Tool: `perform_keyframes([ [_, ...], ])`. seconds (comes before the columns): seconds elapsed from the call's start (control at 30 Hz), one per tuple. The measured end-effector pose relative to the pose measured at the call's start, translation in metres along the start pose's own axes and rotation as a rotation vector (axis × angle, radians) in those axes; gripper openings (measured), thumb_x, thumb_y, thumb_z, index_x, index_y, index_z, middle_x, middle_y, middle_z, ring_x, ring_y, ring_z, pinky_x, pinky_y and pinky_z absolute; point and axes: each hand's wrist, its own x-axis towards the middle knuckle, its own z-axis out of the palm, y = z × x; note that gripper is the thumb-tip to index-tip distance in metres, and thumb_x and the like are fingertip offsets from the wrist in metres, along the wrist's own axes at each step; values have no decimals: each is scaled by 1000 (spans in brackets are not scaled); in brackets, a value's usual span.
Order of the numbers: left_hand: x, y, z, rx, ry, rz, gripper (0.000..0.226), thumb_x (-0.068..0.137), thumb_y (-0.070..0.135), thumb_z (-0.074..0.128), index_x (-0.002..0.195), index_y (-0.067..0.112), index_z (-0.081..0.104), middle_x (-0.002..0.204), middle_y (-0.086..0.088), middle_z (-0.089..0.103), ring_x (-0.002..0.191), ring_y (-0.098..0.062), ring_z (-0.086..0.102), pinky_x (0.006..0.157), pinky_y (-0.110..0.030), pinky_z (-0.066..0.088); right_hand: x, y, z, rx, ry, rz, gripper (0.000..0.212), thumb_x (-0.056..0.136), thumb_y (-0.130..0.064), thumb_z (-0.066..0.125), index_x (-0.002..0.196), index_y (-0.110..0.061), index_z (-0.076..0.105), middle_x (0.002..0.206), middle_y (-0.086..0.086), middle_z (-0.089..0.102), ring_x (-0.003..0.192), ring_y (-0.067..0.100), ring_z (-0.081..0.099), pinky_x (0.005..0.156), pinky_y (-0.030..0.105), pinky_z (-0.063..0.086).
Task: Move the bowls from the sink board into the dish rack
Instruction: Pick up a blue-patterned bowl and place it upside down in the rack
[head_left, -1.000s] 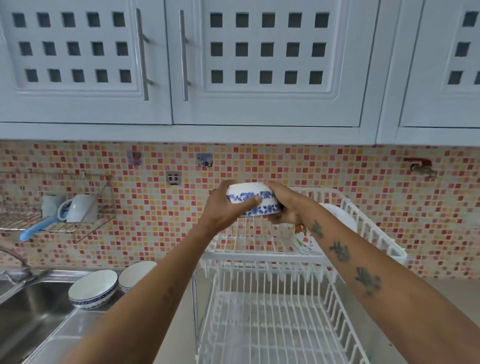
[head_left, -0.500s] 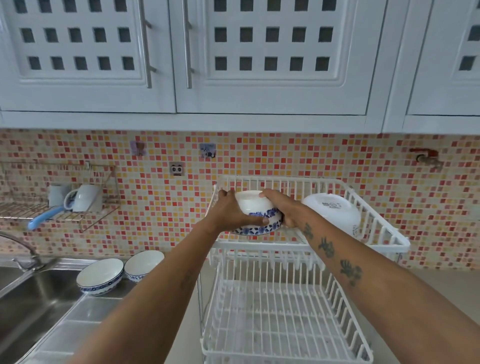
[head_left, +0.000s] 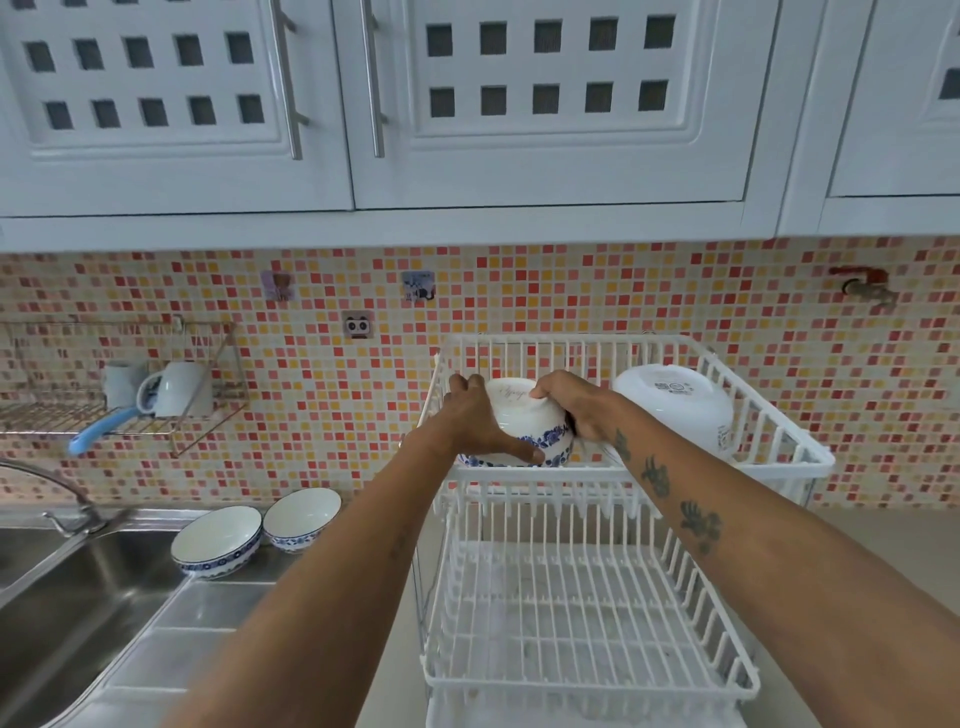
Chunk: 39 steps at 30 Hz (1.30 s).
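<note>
On rack (head_left: 779, 441) top tier, both hands (head_left: 475, 421) (head_left: 576, 402) clamp an inverted bowl (head_left: 524, 421) beside one white bowl (head_left: 675, 405) already racked; two bowls (head_left: 215, 540) (head_left: 301, 519) left on sink board (head_left: 156, 654).

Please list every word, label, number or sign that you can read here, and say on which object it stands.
No text can be read.
Blue-patterned bowl, base: cursive mark, blurred.
White bowl, base: round stamp, too small.
White bowl, side label: too small.
Wall stickers: pictures, no readable words.

Hands hide the bowl (head_left: 524, 415) sides — sink (head_left: 62, 613) cropped left.
</note>
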Motion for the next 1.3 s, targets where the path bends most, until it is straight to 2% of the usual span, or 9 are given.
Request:
perform_keyframes([
  [0.2,9,-2,-3,-468,-23,-106,121,69,71,69,153,7,11,155,-18,30,137,-35,43,108,-46,45,-1,2,1,-32,-12,-16,55,81,-30,44,132,-9,49,116,21,67,99,33,65,94,47,52],
  [0.33,11,0,-5,-602,16,-175,97,90,60,54,155,3,11,158,-21,28,140,-36,40,108,-43,42,0,-2,6,-65,94,-69,49,92,-34,44,137,-13,44,117,12,61,89,25,62,76,36,51],
  [0.47,13,-2,-2,-600,-109,-257,82,96,46,51,155,3,12,154,-22,34,133,-37,47,105,-45,46,4,1,12,-208,64,-59,59,100,-34,35,152,-11,19,148,18,41,122,34,54,100,41,48],
  [0.63,13,0,-1,-528,-110,-265,81,96,48,47,156,8,9,156,-21,32,134,-38,46,107,-46,44,7,4,14,-396,141,-87,56,104,-34,20,154,-11,8,161,16,17,141,33,32,106,35,32],
  [0.77,7,4,-2,-483,-93,-270,80,98,47,45,156,6,9,161,-21,20,142,-39,34,114,-45,35,17,8,16,-428,191,-94,56,103,-36,21,152,-9,17,157,19,27,137,35,38,107,39,36],
  [0.93,-3,10,-9,-381,57,-141,79,101,47,40,155,-2,8,162,-25,6,150,-40,12,122,-45,16,14,0,29,-376,477,-248,55,97,-44,31,138,-11,45,148,20,39,132,38,43,107,47,39],
  [1.07,-17,6,-32,-551,273,13,66,102,40,41,151,-2,27,157,-21,24,144,-36,30,116,-42,28,-5,-34,61,-183,594,-469,54,89,-48,32,125,-14,55,139,11,46,123,30,50,108,51,37],
  [1.2,-25,-39,-59,-668,430,43,53,103,37,38,141,1,45,147,-17,43,133,-29,45,106,-35,36,-19,-72,117,50,544,-672,28,98,-30,36,114,-16,55,132,8,49,111,19,52,96,33,40],
  [1.3,-25,-97,-70,-706,532,-26,54,101,41,34,127,-1,55,129,-17,58,116,-29,57,96,-37,45,-25,-95,168,168,490,-777,27,98,-28,39,113,-16,57,126,4,52,108,13,52,89,17,41],
])
